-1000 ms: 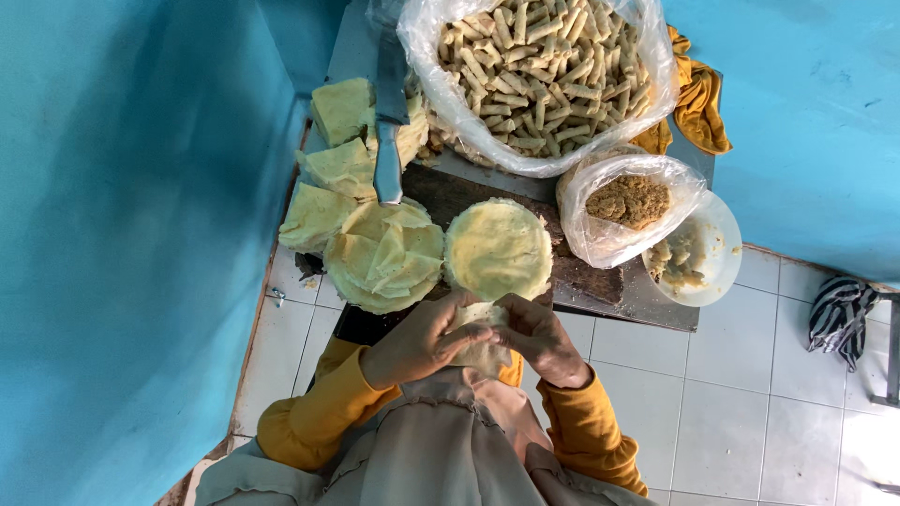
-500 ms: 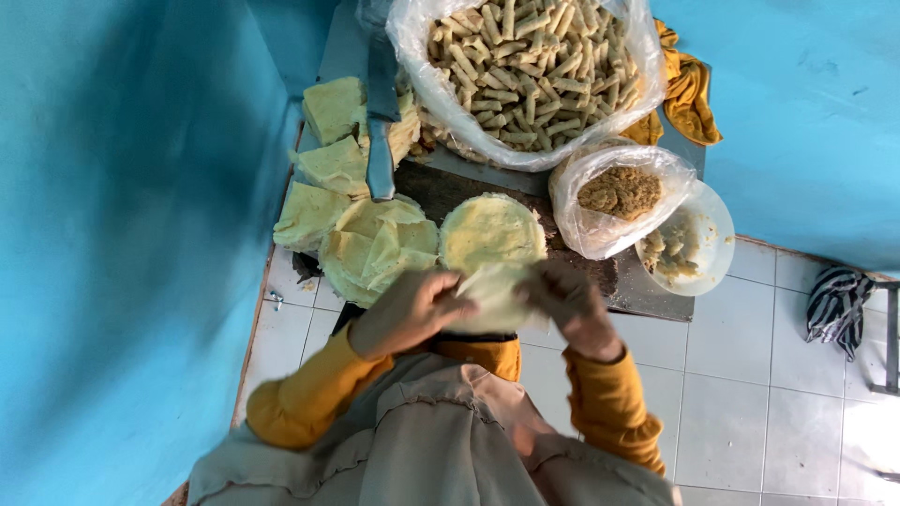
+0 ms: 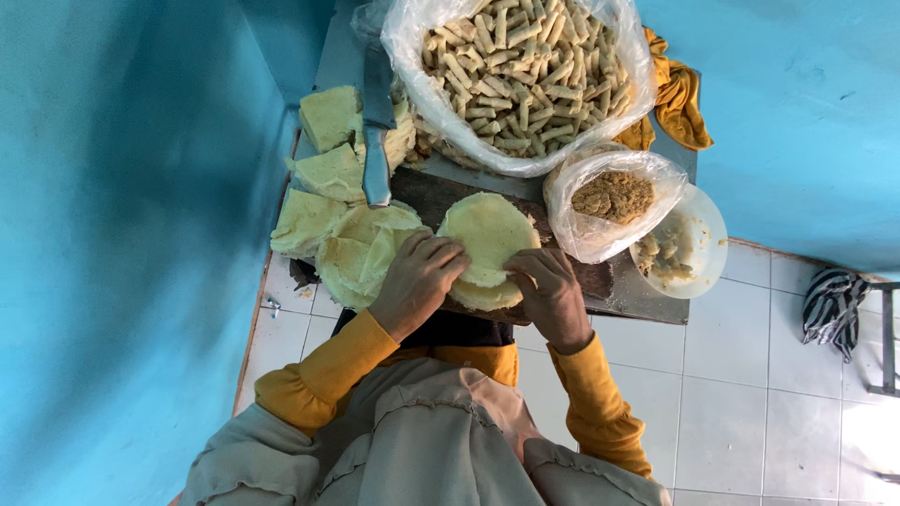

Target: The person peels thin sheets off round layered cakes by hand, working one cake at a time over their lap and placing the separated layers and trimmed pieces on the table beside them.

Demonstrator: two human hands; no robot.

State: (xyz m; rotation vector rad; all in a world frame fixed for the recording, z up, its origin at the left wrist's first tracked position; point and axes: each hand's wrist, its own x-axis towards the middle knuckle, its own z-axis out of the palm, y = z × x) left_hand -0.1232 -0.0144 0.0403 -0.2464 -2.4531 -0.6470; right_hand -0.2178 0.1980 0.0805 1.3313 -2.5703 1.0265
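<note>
Both hands work at a stack of round, pale-yellow thin wrappers (image 3: 487, 239) on a dark wooden board (image 3: 431, 192): the left hand (image 3: 417, 281) presses curled fingers on the stack's near-left edge, the right hand (image 3: 553, 295) pinches its near-right rim, seemingly peeling off 1 sheet, which calls for a light, even lift. Beyond the fingers, a large clear plastic bag (image 3: 525, 70) holds finished tan rolls; right of the right hand, a smaller clear bag (image 3: 609, 201) holds brown crumbly filling beside a white plate (image 3: 698, 239) with pale scraps.
</note>
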